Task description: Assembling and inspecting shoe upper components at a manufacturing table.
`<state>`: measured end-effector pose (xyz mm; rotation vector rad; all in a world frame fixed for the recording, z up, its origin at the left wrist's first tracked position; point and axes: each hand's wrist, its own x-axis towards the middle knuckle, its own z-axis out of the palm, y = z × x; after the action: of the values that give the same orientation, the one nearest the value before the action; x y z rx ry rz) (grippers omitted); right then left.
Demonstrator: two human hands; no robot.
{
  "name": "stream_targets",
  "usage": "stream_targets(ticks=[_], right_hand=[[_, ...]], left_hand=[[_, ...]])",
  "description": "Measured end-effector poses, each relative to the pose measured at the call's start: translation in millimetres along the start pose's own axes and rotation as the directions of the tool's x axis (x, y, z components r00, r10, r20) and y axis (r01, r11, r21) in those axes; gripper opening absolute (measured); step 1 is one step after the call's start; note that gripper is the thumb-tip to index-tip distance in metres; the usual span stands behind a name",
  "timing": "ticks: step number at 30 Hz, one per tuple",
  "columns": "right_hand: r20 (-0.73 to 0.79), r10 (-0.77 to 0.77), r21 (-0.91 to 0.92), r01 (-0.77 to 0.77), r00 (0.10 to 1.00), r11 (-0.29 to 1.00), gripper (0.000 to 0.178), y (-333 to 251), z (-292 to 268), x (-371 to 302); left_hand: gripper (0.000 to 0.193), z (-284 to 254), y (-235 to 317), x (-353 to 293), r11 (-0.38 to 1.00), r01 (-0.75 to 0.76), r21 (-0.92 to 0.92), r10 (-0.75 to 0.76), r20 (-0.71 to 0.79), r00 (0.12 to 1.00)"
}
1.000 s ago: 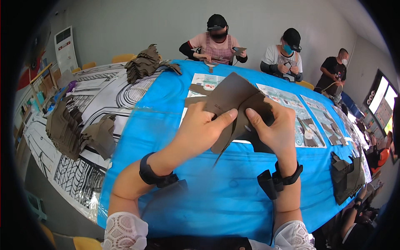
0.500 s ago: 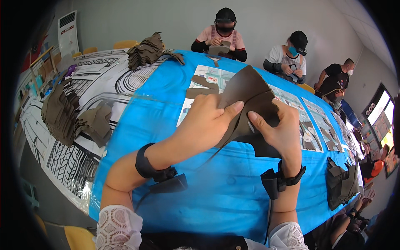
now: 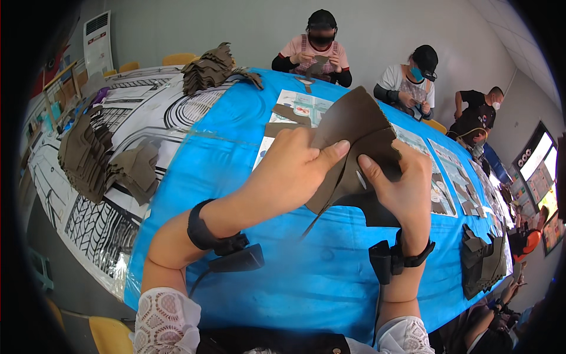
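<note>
Above the blue table cover I hold a dark brown, cloth-like cut piece (image 3: 356,121) with a toothed upper edge and a seam or overlap down its middle. My left hand (image 3: 295,168) is closed on its left side, thumb pressed near the seam. My right hand (image 3: 401,183) grips the right side, its thumb on the face of the piece beside a small pale mark. Most fingers of both hands are hidden behind it. A thin dark strip hangs from the lower edge. Black straps with small devices circle both my wrists.
The blue cover (image 3: 283,301) meets a white, black-patterned sheet (image 3: 88,259) at left. Stacks of brown pieces lie at far left (image 3: 85,156), at the back (image 3: 206,69) and at right (image 3: 483,259). Printed sheets (image 3: 295,101) lie beyond my hands. Several people work around the table.
Both hands and the brown piece have shifted slightly right. My thumbs are a little farther apart, showing more of the seam. Across the table, a person has raised a smaller brown piece.
</note>
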<state>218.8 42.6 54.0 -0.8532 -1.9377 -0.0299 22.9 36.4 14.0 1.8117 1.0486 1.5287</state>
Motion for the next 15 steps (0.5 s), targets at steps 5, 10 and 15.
stream_targets(ticks=[5, 10, 15], right_hand=[[0.022, 0.000, -0.015, 0.001, 1.000, 1.000, 0.026, -0.8, -2.8, 0.6], [-0.004, -0.020, 0.056, 0.021, 1.000, 0.998, 0.026, -4.2, -3.7, -1.2], [-0.046, -0.114, -0.107, 0.109, 0.992, 0.988, 0.020, -15.9, -3.3, -2.2]], left_hand=[[0.053, -3.4, 4.7, 0.9, 0.997, -0.078, 0.013, 0.078, 0.004, 0.997], [0.056, -7.4, 13.3, -1.5, 0.994, 0.113, -0.011, -0.112, 0.093, 0.989], [0.061, -11.9, 11.2, 1.3, 0.996, -0.083, 0.031, 0.077, 0.171, 0.982]])
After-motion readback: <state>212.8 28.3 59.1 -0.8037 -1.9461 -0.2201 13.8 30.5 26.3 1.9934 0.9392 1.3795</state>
